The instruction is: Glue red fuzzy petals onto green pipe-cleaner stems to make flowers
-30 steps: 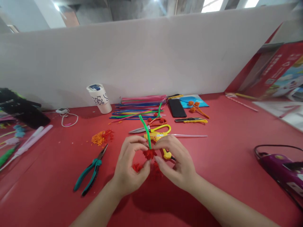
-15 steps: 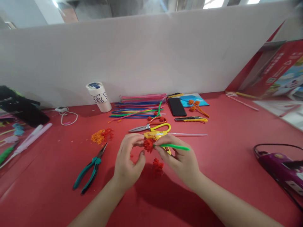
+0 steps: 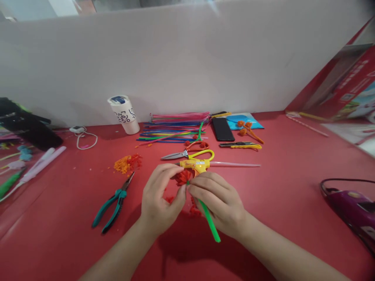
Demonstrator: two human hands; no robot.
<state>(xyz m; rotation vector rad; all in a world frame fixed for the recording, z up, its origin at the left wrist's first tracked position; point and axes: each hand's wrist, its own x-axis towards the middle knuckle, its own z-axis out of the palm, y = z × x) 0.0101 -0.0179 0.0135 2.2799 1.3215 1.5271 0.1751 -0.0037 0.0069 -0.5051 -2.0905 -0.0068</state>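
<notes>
Both hands meet over the red table (image 3: 263,218) around a small pipe-cleaner flower. My left hand (image 3: 159,203) pinches the red fuzzy flower head (image 3: 182,177) between thumb and fingers. My right hand (image 3: 218,203) grips the green stem (image 3: 209,220), which points down toward me. Small red fuzzy pieces (image 3: 195,210) lie on the table just under the hands. A yellow glue gun (image 3: 197,166) lies right behind the flower.
Teal pliers (image 3: 113,205) lie left of the hands, with orange and red trimmings (image 3: 127,163) behind them. Yellow scissors (image 3: 187,155), a pipe-cleaner bundle (image 3: 172,130), a paper cup (image 3: 124,115), a phone (image 3: 222,128) and a utility knife (image 3: 241,145) sit farther back. A purple tool (image 3: 351,205) lies right.
The flower was turned over: its green stem swung from pointing up and away, through pointing right, to pointing down toward me. Both hands kept hold of it.
</notes>
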